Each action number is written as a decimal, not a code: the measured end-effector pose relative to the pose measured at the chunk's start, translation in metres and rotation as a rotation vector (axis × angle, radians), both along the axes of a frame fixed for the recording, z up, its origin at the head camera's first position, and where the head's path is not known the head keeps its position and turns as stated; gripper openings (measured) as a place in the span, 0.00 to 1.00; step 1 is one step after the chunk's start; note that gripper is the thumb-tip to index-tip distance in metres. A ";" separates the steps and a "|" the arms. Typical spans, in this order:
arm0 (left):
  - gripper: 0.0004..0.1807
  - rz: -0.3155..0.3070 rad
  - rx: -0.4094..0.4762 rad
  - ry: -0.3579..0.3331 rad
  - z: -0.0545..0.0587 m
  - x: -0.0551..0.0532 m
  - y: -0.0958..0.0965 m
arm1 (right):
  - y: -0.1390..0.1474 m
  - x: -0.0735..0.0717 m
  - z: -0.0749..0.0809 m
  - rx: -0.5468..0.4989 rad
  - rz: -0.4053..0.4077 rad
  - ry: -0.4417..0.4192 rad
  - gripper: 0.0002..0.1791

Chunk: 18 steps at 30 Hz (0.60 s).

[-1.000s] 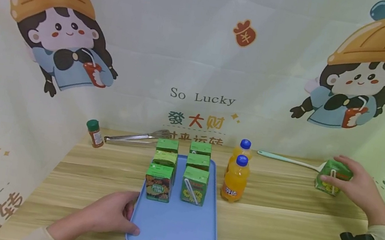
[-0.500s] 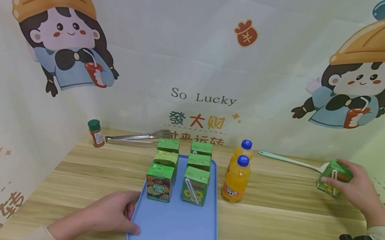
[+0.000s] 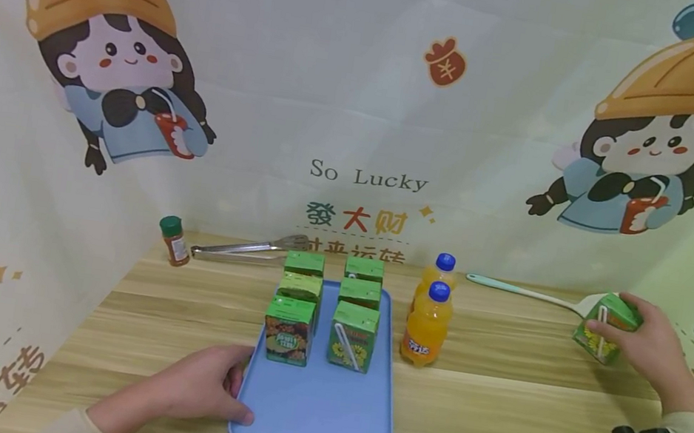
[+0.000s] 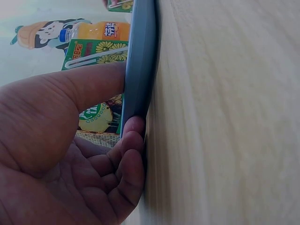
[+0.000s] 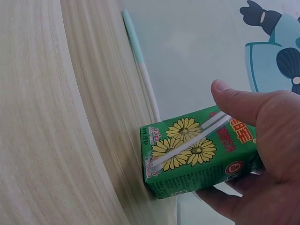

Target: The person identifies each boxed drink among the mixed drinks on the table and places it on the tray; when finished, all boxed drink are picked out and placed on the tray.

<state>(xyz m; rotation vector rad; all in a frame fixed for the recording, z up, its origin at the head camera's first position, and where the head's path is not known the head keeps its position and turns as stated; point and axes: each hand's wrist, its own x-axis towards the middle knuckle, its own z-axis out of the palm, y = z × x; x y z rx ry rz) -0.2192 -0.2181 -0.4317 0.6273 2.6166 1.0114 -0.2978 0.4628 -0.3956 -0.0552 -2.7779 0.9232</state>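
Observation:
My left hand (image 3: 197,385) grips the left rim of a blue tray (image 3: 317,418), its thumb over the edge and the other fingers curled against the rim from outside and below, as the left wrist view shows. Green drink cartons stand on the tray in two rows; the front ones are a carton with a brown picture (image 3: 287,331) and a carton with a straw (image 3: 352,337). At the far right, my right hand (image 3: 652,356) holds another green drink carton (image 5: 187,154) between thumb and fingers. It is tilted, with yellow flowers and a white straw on its face.
Two orange soda bottles (image 3: 426,329) stand just right of the tray. A spatula with a pale green handle (image 3: 511,287) lies along the back, its head partly behind the held carton. Metal tongs (image 3: 248,247) and a green-capped spice jar (image 3: 175,243) are at back left.
The carton in my right hand has come slightly nearer and to the right, showing more of the spatula head behind it. My left hand stays on the tray rim.

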 end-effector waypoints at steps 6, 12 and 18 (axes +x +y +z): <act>0.38 0.003 -0.010 0.004 0.000 0.000 0.000 | 0.000 0.004 0.002 -0.029 -0.062 -0.057 0.54; 0.37 0.000 -0.005 0.008 0.000 0.001 0.000 | 0.000 0.004 0.001 -0.017 -0.065 -0.065 0.51; 0.38 -0.003 -0.004 0.005 0.001 0.001 0.000 | 0.001 0.004 -0.001 0.005 -0.068 -0.076 0.52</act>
